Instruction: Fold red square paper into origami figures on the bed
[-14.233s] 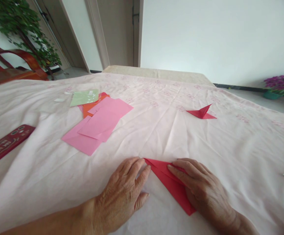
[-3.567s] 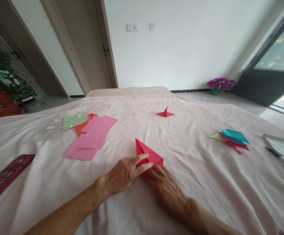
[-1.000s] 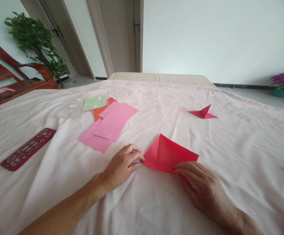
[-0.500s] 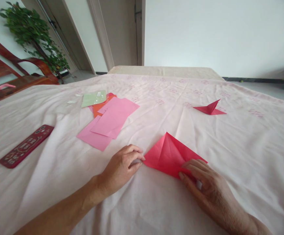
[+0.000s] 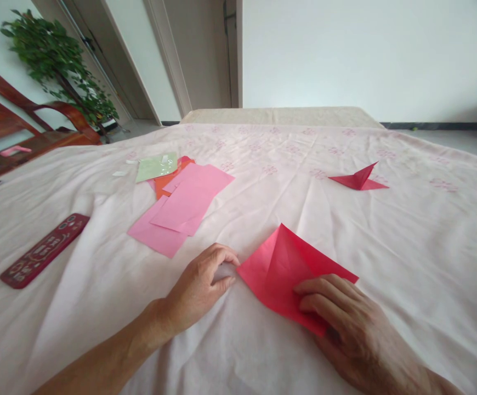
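A sheet of red paper [image 5: 277, 269] with crease lines lies in front of me, its far corner pointing away. My right hand [image 5: 345, 312] grips the near right part of it, fingers on top and thumb hidden at the near edge. At the left corner, my left hand [image 5: 209, 280] rests on its side with curved fingers. Its fingertips meet or nearly meet that corner, while the thumb stands apart, with nothing held between. Farther off to the right sits a folded red paper piece [image 5: 359, 180] with one point sticking up.
Pink paper sheets [image 5: 193, 200] overlap left of centre, with orange paper [image 5: 160, 185] and a light green packet [image 5: 156, 166] behind them. A dark red patterned case-like object [image 5: 45, 251] lies at the left. A wrinkled pale cloth [image 5: 111, 329] covers the surface.
The red paper's near edge has opened out toward me, showing more of the sheet. My right hand has shifted slightly nearer, and my left thumb and fingers are farther apart.
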### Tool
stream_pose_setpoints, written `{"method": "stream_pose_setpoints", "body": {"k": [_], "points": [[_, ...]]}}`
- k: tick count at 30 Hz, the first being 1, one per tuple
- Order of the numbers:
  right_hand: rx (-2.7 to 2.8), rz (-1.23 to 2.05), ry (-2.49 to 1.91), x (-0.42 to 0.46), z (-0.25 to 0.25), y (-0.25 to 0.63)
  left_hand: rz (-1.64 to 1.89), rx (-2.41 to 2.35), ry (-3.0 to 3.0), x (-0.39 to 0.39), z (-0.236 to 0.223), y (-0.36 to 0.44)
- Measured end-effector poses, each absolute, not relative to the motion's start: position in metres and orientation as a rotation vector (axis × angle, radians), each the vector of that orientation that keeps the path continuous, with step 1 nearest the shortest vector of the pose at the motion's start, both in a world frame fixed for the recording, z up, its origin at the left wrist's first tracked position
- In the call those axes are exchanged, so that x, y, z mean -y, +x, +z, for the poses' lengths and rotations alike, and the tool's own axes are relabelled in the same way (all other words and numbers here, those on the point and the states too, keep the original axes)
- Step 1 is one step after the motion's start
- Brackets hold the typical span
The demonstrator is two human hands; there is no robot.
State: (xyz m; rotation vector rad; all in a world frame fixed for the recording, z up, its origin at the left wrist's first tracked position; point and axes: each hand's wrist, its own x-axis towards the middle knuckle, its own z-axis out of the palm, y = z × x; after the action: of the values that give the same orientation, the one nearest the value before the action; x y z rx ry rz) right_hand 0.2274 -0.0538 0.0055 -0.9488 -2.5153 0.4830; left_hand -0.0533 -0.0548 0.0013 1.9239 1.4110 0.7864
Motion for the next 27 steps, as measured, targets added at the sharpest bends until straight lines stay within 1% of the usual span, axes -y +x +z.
{"method": "stream_pose_setpoints", "body": {"k": [5, 9, 16, 20, 27], "points": [[2.464, 0.443, -0.979, 0.053, 0.005, 0.223, 0.822, -1.371, 2.002, 0.054, 0.000, -0.053], [2.487, 0.500, -1.011, 0.051, 0.010, 0.222, 0.824, -1.391, 2.038, 0.053, 0.000, -0.051], [2.371, 0.547, -1.232, 0.048, 0.009, 0.218, 0.740, -1.469, 2.009, 0.050, 0.001, -0.049], [2.383, 0.482, -1.315, 0.046, 0.007, 0.214, 0.693, -1.464, 1.989, 0.049, 0.005, -0.049], [2.361, 0.323, -1.338, 0.043, 0.005, 0.211, 0.682, -1.452, 1.971, 0.046, 0.007, -0.050]]}}
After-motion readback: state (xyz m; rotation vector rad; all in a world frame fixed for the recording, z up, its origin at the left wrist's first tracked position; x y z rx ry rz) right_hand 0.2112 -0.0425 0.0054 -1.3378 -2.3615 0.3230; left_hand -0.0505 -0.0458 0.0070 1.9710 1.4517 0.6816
